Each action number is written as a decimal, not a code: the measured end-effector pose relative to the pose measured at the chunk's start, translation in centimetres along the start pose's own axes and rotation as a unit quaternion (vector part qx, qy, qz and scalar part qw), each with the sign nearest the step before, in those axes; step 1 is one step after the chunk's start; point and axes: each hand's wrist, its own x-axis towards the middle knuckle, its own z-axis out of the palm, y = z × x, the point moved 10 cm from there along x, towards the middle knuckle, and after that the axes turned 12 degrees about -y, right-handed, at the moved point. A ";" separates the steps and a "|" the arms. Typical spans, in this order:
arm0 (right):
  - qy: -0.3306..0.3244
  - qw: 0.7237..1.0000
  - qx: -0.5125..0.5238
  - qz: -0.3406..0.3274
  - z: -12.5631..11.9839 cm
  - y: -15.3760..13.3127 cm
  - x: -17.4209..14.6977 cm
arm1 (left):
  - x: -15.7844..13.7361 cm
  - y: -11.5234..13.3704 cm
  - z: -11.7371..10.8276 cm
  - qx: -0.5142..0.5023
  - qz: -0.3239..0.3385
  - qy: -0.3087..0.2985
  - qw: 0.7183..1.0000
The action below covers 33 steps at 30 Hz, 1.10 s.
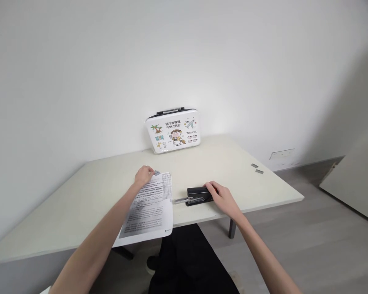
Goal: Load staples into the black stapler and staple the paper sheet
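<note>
My left hand (pixel 144 175) is at the top edge of printed sheets of paper (pixel 147 208). Its fingers close on a small grey piece (pixel 157 173) that looks like a strip of staples. The sheets lie flat, their lower edge reaching over the table's front edge. To their right, my right hand (pixel 219 195) grips the rear of a black stapler (pixel 196 192). A silver metal tray (pixel 180 200) sticks out of the stapler's front, its tip close to the paper's right edge.
Two small grey staple strips (pixel 259 172) lie near the right edge of the pale table (pixel 227 163). A white case (pixel 173 132) with cartoon prints leans on the wall at the back. Below the front edge are dark-clothed legs (pixel 190 261) and a table leg (pixel 232 228).
</note>
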 end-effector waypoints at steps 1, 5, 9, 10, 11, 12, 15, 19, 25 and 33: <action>-0.001 1.000 0.001 0.000 0.0 0.0 0.0 | -0.1 -0.1 0.0 -0.006 -0.001 0.004 1.000; -0.002 1.000 0.003 0.001 0.0 0.0 0.0 | -0.4 -0.4 -0.2 -0.026 0.009 0.017 0.999; 0.003 1.000 0.001 -0.004 0.0 0.0 -0.1 | -0.6 -0.8 -0.3 -0.044 0.020 0.010 0.999; 0.004 1.000 0.001 -0.003 0.0 0.0 -0.1 | -0.6 -0.9 -0.4 -0.049 0.021 0.008 0.999; 0.004 1.000 -0.001 -0.002 0.0 0.0 -0.1 | -0.7 -1.0 -0.4 -0.056 0.022 0.005 0.998; 0.004 1.000 -0.003 -0.001 0.0 -0.1 -0.1 | -0.7 -1.1 -0.5 -0.063 0.023 0.005 0.998; 0.006 1.000 -0.010 -0.001 0.0 -0.2 -0.2 | -1.1 -1.2 -1.1 -0.088 0.025 0.012 0.996; 0.007 1.000 -0.008 -0.001 -0.1 -0.3 -0.2 | -2.2 -0.5 -2.2 -0.135 0.029 0.033 0.990; 0.004 1.000 0.001 -0.001 0.0 -0.3 -0.2 | -6.3 2.4 -1.5 -0.207 0.062 0.038 0.976; 0.008 1.000 0.008 -0.002 0.0 -0.5 -0.4 | -13.7 6.9 0.9 -0.304 0.105 -0.003 0.947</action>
